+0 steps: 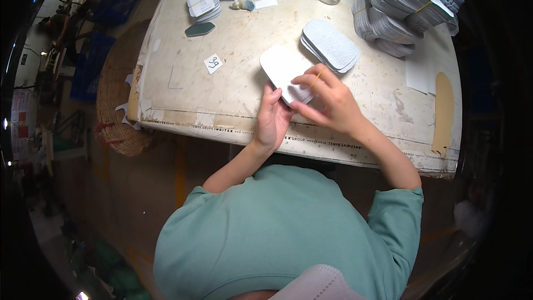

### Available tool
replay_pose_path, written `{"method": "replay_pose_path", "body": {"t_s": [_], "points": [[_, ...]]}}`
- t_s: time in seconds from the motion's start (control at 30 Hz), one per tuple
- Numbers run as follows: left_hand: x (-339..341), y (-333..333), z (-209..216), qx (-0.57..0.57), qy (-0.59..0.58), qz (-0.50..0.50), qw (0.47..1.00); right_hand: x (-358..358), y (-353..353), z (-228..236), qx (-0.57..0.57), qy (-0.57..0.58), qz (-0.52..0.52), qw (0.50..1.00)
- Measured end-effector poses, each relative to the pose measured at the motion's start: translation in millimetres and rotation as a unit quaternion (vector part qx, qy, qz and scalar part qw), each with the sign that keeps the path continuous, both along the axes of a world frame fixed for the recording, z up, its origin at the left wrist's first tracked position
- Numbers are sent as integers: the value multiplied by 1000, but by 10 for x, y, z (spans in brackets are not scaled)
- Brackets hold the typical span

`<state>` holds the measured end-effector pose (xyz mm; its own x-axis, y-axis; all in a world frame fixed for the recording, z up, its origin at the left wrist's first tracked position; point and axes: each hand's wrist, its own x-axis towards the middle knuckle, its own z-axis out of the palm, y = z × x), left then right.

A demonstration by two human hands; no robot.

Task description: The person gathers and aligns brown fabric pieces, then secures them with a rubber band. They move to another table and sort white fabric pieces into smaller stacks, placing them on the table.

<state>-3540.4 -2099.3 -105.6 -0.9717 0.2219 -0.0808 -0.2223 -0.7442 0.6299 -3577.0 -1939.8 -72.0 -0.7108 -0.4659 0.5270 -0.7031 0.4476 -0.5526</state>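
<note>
Worn white tabletop (233, 91) underneath. In left hand (272, 122): white pad stack (280, 66), clamped at its near-left edge, held above the table's near side. On right hand (336, 103): yellow rubber band (316, 78) looped round a finger, fingertips part-curled over the stack's near-right end; can't tell if pinching or just resting. Hold firm but light to avoid bowing the pads. Square edges before any stretching of the band; avoid dragging the top pad. Don't bump grey pad stack (331, 46) just beyond, or small white card (213, 64) farther left.
</note>
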Motion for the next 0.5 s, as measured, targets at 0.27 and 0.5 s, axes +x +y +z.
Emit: {"method": "replay_pose_path", "body": {"t_s": [0.27, 0.5], "points": [[-13, 38, 24, -27, 13, 14, 999, -69, 120, 41, -80, -84, -6, 993], [-6, 38, 60, -47, 7, 18, 999, -435, 483, 201, -99, -103, -311, 940]]}}
